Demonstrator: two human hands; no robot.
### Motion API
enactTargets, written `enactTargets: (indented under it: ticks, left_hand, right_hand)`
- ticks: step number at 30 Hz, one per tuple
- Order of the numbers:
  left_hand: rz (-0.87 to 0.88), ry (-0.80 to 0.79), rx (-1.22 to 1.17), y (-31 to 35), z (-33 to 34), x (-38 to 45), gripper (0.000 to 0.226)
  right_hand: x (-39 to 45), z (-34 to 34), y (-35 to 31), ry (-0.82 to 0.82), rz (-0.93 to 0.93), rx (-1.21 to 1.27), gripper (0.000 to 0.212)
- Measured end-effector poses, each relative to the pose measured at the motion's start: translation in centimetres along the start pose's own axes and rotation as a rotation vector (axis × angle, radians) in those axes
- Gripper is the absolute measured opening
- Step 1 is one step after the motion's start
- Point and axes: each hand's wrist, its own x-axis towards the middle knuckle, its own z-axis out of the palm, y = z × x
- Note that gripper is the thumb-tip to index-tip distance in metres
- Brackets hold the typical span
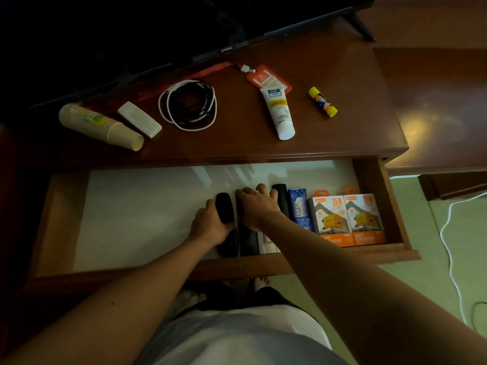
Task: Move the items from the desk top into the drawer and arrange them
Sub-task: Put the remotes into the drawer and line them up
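Observation:
The open drawer (147, 206) has a white floor. Inside at the right stand two orange charger boxes (346, 219), a blue packet (299, 204) and a black cylinder (281, 196). My left hand (208, 227) grips a black remote (224, 206) in the drawer's middle. My right hand (257, 204) rests with curled fingers over a second dark remote beside it, mostly hiding it. On the desk top (237, 146) lie a stack of paper cups (100, 126), a white case (139, 119), a coiled cable (188, 105), a lotion tube (279, 111), an orange badge holder (268, 79) and a glue stick (322, 101).
A TV (158, 30) stands at the back of the desk, its foot (361, 26) at the right. A white cable (453, 233) runs over the floor to the right of the drawer. The drawer's left half shows bare white lining.

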Motion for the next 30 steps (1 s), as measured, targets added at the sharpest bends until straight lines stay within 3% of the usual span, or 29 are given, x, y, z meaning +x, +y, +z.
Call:
enactTargets:
  ticks: [7,17,24,30]
  left_hand:
    - [0.052,-0.006,0.047,0.2,-0.2,-0.6,0.079]
    - [-0.038,-0.042,0.059,1.0,0.3,-1.3,0.093]
    - [-0.027,-0.042,0.071,1.7,0.5,-1.8,0.085]
    - [-0.114,-0.034,0.091,2.6,0.7,-1.8,0.053]
  right_hand:
    - [-0.4,-0.1,0.5,-0.021,0.010,0.043,0.076]
    - [-0.3,0.3,0.8,-0.040,0.015,0.086,0.078]
    - [-0.2,0.8,1.1,-0.034,0.010,0.107,0.079]
    - [-0.3,0.6,1.0,-0.037,0.005,0.104,0.081]
